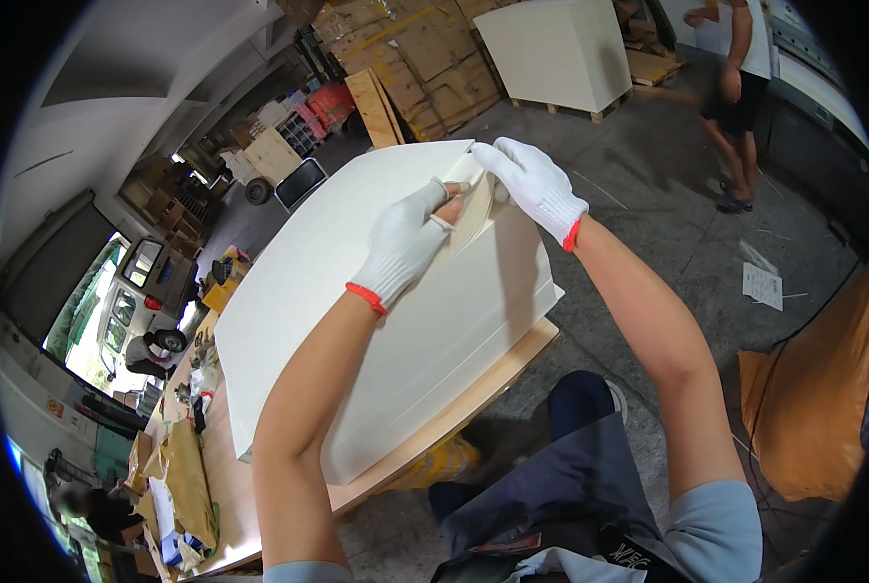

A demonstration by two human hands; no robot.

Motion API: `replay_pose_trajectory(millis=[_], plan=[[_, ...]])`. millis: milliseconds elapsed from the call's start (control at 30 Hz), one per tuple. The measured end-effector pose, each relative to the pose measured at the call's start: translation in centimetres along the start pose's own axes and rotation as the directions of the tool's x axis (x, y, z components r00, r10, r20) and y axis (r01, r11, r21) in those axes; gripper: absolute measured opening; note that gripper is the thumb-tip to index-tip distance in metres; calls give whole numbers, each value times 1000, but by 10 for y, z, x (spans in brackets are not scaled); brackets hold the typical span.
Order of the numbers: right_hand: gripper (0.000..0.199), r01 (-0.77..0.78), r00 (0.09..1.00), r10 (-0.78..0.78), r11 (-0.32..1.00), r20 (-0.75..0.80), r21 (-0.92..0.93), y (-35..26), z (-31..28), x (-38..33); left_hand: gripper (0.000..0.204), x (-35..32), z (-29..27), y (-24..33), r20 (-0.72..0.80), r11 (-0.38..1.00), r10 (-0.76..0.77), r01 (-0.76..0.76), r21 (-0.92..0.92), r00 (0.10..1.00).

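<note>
Here's the big white stack (298,301), filling the middle of the frame on the wooden table (444,411), its long axis slanting from lower left up to upper right. Both gloved hands are at that upper end! The right hand (533,185) is nearer the top corner, fingers curled over it from the right; the left hand (410,238) lies across the top face, its bare thumb and forefinger narrowly parted at the bowed sheet edges (475,219). Those edges run down between the hands: right of the left fingertips, below and left of the right ones, touching both. Pinched or merely resting? Can't tell for either hand; the undersides are hidden.
</note>
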State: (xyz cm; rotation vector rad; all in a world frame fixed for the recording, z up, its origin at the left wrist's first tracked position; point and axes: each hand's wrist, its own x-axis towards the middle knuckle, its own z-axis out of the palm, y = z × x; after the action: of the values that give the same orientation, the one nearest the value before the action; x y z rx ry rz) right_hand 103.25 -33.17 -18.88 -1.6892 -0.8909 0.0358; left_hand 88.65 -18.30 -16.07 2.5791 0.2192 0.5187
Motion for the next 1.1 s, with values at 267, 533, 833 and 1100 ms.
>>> replay_pose_trajectory(millis=[267,533,833,1100], plan=[[59,59,994,-60,998,-92,-13,5,5,-4,53,-5,-5,16,65,989,-115,120,-82,991],[58,86,988,-84,996,-132,11,8,8,-6,52,-5,-6,16,77,986,-81,91,-140,994],[56,60,995,-62,998,-83,-28,8,7,-8,42,1,1,-1,15,934,-9,14,-357,1000],[52,102,986,-105,994,-130,-29,12,10,-6,39,-3,-2,18,55,999,-35,36,-22,998]])
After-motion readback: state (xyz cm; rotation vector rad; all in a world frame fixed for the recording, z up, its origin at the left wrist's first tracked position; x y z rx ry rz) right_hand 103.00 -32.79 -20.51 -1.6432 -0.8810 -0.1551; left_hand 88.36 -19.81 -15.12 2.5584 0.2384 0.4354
